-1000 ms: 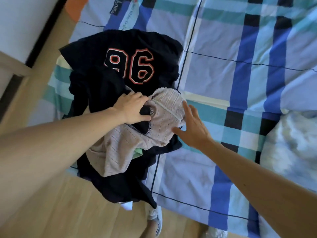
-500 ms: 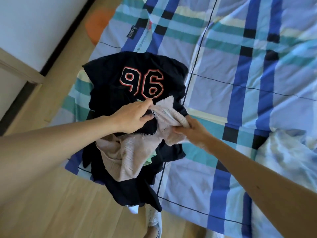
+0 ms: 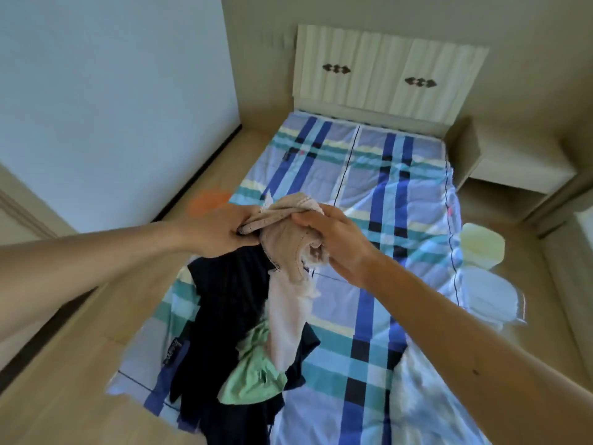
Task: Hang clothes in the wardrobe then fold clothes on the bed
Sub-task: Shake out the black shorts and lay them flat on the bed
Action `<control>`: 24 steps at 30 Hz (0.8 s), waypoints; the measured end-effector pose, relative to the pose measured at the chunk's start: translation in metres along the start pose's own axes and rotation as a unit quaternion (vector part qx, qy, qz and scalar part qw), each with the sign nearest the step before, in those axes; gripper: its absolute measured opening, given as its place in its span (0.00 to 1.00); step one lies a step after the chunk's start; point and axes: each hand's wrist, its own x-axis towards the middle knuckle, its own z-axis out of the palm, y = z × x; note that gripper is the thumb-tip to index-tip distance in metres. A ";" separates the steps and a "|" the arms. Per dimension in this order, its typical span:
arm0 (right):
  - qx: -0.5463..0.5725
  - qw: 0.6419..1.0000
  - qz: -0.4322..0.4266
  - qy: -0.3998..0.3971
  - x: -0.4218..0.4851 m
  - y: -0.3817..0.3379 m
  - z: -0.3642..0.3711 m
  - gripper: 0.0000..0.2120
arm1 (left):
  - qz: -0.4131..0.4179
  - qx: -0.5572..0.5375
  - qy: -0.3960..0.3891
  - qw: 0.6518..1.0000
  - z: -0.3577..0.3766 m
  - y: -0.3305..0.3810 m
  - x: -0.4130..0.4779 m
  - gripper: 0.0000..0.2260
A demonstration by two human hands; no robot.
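Note:
A beige knit garment (image 3: 288, 303) hangs lifted above the bed, bunched at its top. My left hand (image 3: 224, 232) grips its upper edge on the left, and my right hand (image 3: 333, 239) grips the bunched cloth on the right. Below it a pile of dark navy clothes (image 3: 224, 316) lies on the near left corner of the bed (image 3: 401, 194), which has a blue, teal and white plaid cover. A light green garment (image 3: 253, 377) sticks out of the pile under the beige one.
A cream headboard (image 3: 385, 69) stands at the far end, with a pale nightstand (image 3: 513, 159) to its right. Two pale cushions or bags (image 3: 481, 274) lie on the wooden floor right of the bed. A white wall (image 3: 112, 101) runs along the left.
Both hands took hold of the beige garment and lifted it off the dark pile. The view tilted up, so the headboard and the whole bed now show.

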 end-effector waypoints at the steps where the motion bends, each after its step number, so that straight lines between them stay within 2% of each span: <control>1: -0.006 1.000 -0.012 0.009 -0.008 -0.027 0.004 0.12 | 0.001 -0.001 0.021 1.000 -0.023 0.018 -0.007 0.19; 4: -0.008 0.998 -0.035 0.045 -0.029 -0.097 0.015 0.14 | 0.021 -0.068 0.090 0.993 -0.067 0.070 -0.023 0.04; 6: 0.002 0.995 -0.044 0.091 -0.045 -0.146 0.020 0.11 | 0.036 -0.101 0.182 0.977 -0.081 0.106 -0.030 0.05; 9: 0.032 0.987 -0.065 0.146 -0.066 -0.208 0.022 0.10 | -0.019 -0.125 0.362 0.923 -0.098 0.157 -0.036 0.17; 11: 0.057 0.978 -0.079 0.184 -0.076 -0.243 0.019 0.12 | -0.004 -0.154 0.440 0.885 -0.108 0.197 -0.042 0.13; 13: 0.079 0.969 -0.100 0.210 -0.086 -0.272 0.018 0.10 | 0.082 -0.214 0.449 0.864 -0.112 0.238 -0.054 0.11; 16: 0.104 0.957 -0.146 0.226 -0.101 -0.308 0.019 0.08 | 0.198 -0.341 0.391 0.831 -0.119 0.285 -0.072 0.09; 18: 0.118 0.952 -0.176 0.221 -0.114 -0.329 0.019 0.10 | 0.250 -0.366 0.338 0.830 -0.124 0.301 -0.076 0.20; 20: 0.123 0.946 -0.206 0.217 -0.133 -0.350 0.018 0.09 | 0.273 -0.337 0.328 0.839 -0.132 0.318 -0.078 0.25; 21: 0.109 0.945 -0.218 0.217 -0.143 -0.359 0.016 0.09 | 0.268 -0.308 0.349 0.843 -0.138 0.325 -0.074 0.22; 24: 0.039 0.946 -0.247 0.209 -0.166 -0.375 0.007 0.08 | 0.199 -0.279 0.441 0.830 -0.160 0.346 -0.059 0.04</control>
